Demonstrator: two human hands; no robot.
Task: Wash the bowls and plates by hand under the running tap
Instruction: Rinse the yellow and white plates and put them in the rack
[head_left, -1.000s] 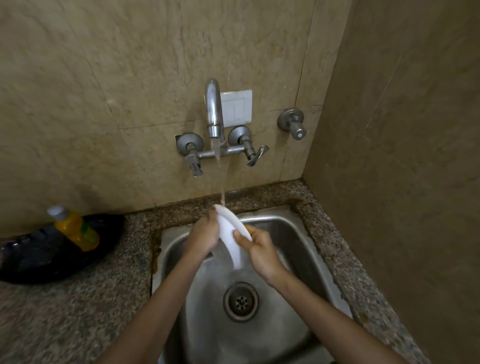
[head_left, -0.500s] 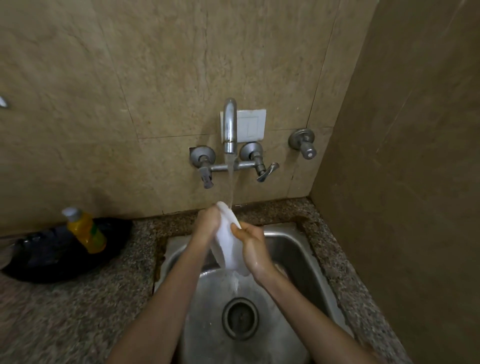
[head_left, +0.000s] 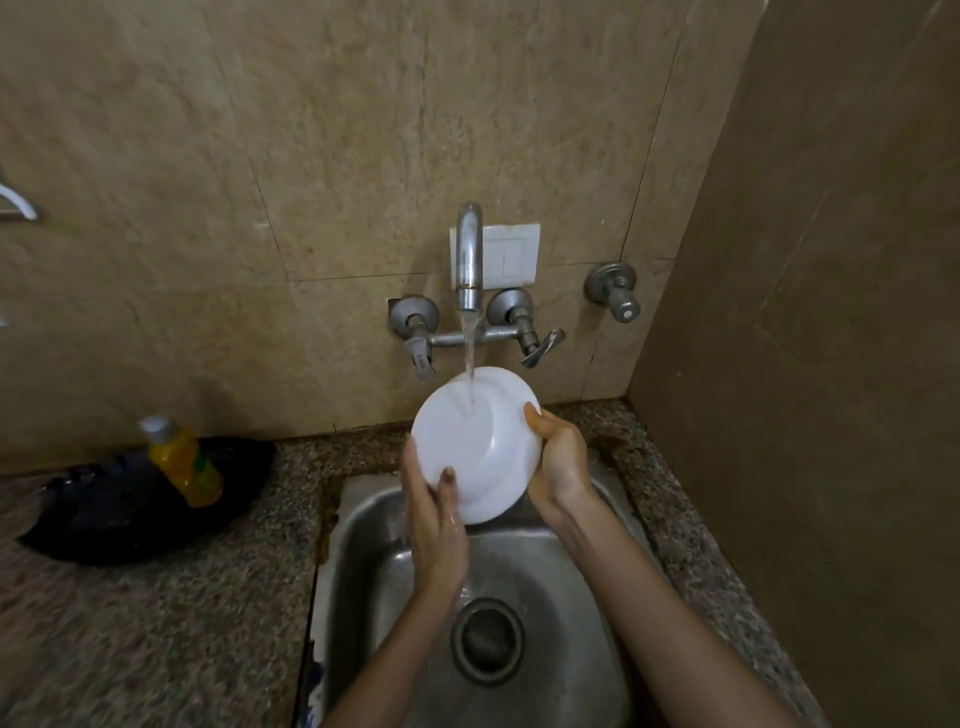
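Rotated from edge-on, glossy white bowl (head_left: 475, 447) shows broadside.

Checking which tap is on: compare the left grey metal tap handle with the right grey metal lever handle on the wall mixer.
The left grey metal tap handle hangs straight down and looks short; the right grey metal lever handle is longer and slants out to the right. The left ends blunt; the right tapers flat. Both flank the curved chrome spout, which is running.
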